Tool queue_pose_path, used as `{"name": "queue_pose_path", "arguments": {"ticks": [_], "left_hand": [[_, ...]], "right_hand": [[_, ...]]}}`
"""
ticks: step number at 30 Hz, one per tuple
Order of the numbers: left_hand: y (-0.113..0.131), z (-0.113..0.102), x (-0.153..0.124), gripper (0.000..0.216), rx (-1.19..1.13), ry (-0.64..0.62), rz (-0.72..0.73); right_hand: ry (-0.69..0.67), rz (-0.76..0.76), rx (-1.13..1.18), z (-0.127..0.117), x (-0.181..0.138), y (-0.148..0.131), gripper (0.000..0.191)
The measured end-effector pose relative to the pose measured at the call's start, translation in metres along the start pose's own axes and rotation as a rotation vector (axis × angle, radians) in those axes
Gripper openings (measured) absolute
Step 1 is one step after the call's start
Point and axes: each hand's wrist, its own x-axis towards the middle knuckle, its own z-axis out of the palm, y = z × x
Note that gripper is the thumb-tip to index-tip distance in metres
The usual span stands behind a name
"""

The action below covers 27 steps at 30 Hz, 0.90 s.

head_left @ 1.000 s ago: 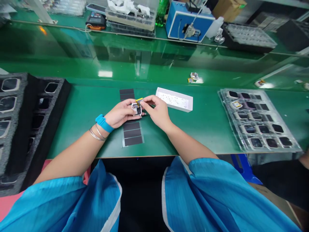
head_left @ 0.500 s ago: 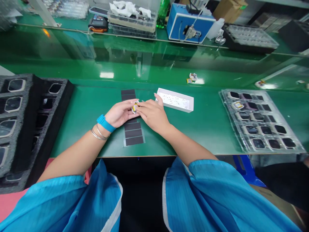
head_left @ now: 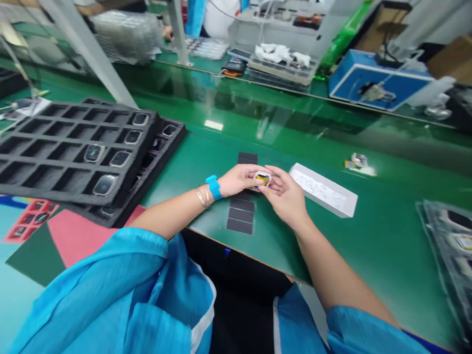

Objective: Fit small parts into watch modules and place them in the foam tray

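Between both hands is an opened smartwatch case point(head_left: 262, 179), pale-rimmed, with a yellow and black part showing inside. My left hand point(head_left: 238, 180) grips it from the left, thumb on its lower edge. From the right, my right hand point(head_left: 285, 194) holds it too, thumb and fingers closed on its rim. Under the hands lies a strip of black rectangular stickers point(head_left: 240, 216) on the green table. Just right of my right hand sits a white box point(head_left: 348, 206) with small dark bits scattered on its white bottom.
Black foam trays point(head_left: 79, 179) with several watches are stacked at the left. A clear plastic tray point(head_left: 438, 250) of watch parts lies at the right edge. Small white and yellow parts point(head_left: 358, 160) rest toward the back. A blue machine point(head_left: 376, 81) stands on the shelf.
My view has swung to the left, so more of the foam trays shows. My right hand has turned to grip the case's right side, and the case's yellow inside is more visible.
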Motion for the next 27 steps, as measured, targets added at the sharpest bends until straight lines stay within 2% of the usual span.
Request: {"name": "queue_pose_path", "arguments": {"ticks": [3, 6, 8, 10, 14, 17, 19, 22, 24, 26, 27], "left_hand": [[-0.001, -0.003, 0.002, 0.058, 0.010, -0.025, 0.034], [0.000, -0.004, 0.005, 0.054, 0.008, 0.002, 0.015], [0.009, -0.005, 0.003, 0.050, 0.007, 0.063, -0.022], [0.027, -0.009, -0.007, 0.043, -0.021, 0.178, -0.003], [0.085, -0.027, -0.059, 0.041, -0.031, 0.400, 0.216], [0.127, -0.054, -0.112, 0.055, 0.309, 0.674, 0.340], [0.148, -0.080, -0.145, 0.065, 0.717, 0.944, 0.325], [0.168, -0.123, -0.181, 0.061, 1.280, 1.289, 0.164], [0.173, -0.151, -0.197, 0.056, 1.434, 1.386, 0.007], [0.173, -0.173, -0.205, 0.057, 1.463, 1.401, -0.159], [0.171, -0.181, -0.207, 0.058, 1.462, 1.389, -0.231]], "right_hand": [[0.077, -0.028, -0.042, 0.007, -0.003, -0.001, 0.061], [0.111, -0.070, -0.106, 0.012, -0.005, 0.001, 0.064], [0.133, -0.123, -0.171, 0.012, -0.004, 0.003, 0.064], [0.172, -0.187, -0.207, 0.010, -0.004, 0.003, 0.063], [0.305, -0.244, -0.157, 0.005, -0.004, -0.001, 0.049], [0.352, -0.222, -0.222, -0.005, 0.002, -0.012, 0.041], [0.363, -0.170, -0.377, -0.023, 0.016, -0.022, 0.040], [0.388, -0.084, -0.723, -0.074, 0.054, -0.032, 0.036], [0.412, -0.020, -0.959, -0.116, 0.082, -0.029, 0.028], [0.503, 0.113, -1.033, -0.154, 0.106, -0.020, 0.015], [0.548, 0.127, -1.030, -0.168, 0.115, -0.014, 0.013]]}}
